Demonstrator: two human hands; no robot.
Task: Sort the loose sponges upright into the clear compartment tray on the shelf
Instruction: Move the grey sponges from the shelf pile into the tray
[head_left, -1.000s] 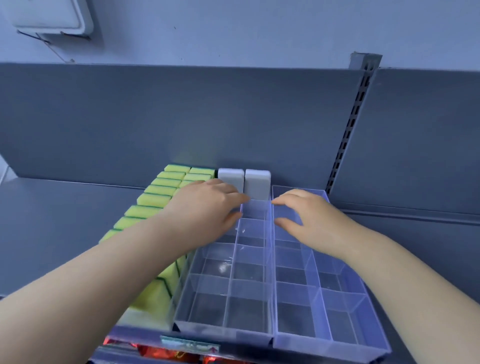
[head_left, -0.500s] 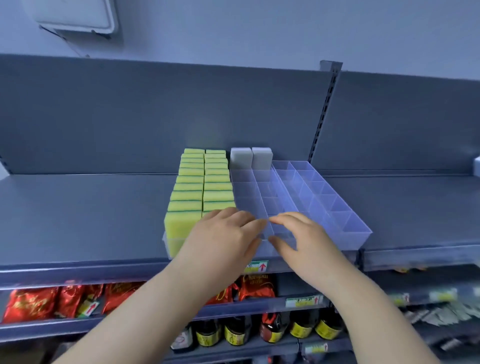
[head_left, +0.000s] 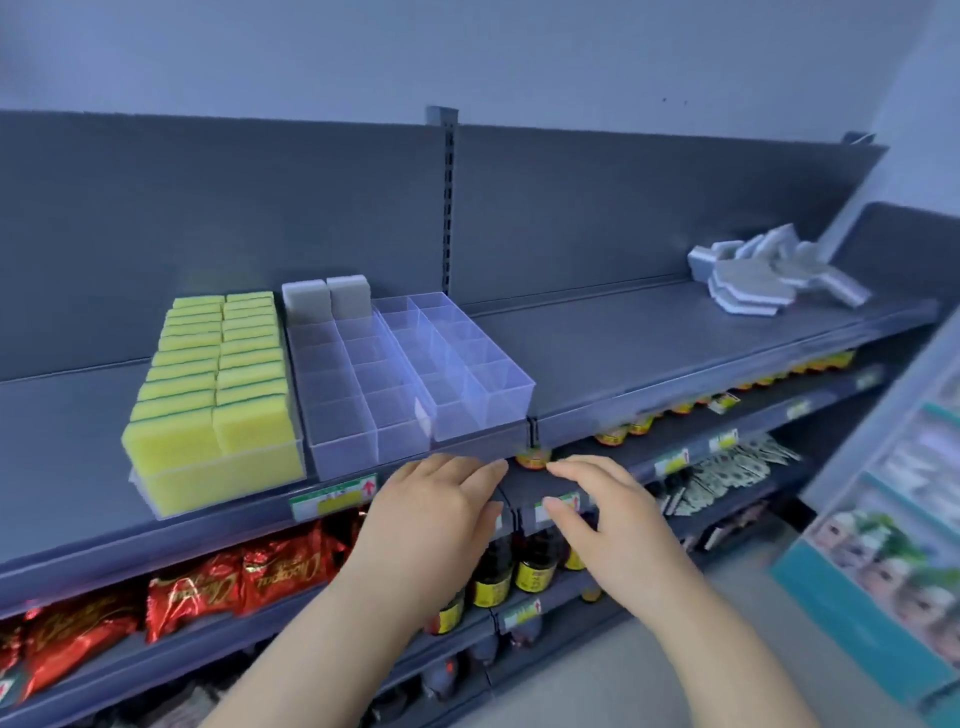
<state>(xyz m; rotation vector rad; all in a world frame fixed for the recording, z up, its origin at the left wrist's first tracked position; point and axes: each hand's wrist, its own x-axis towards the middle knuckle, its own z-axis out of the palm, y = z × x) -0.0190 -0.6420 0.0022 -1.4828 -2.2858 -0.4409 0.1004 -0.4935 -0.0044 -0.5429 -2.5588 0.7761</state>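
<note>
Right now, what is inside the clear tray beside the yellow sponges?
Two grey sponges stand upright, side by side, at its far end; the rest of the tray looks empty. Nothing covers it.

Pretty standard shop aisle. Plain pale blue-grey wall (head_left: 519, 52) up top, below it a dark grey metal shelving unit (head_left: 208, 218) with a slotted post (head_left: 448, 208) splitting the back panel. Lower shelves (head_left: 182, 660) carry red snack bags (head_left: 280, 571) and dark bottles (head_left: 535, 571) with yellow labels, price tags (head_left: 332, 496) on the edges. Grey floor (head_left: 743, 582) bottom right, plus a blurry rack (head_left: 909, 519) of colourful packs. Light's soft and even.
</note>
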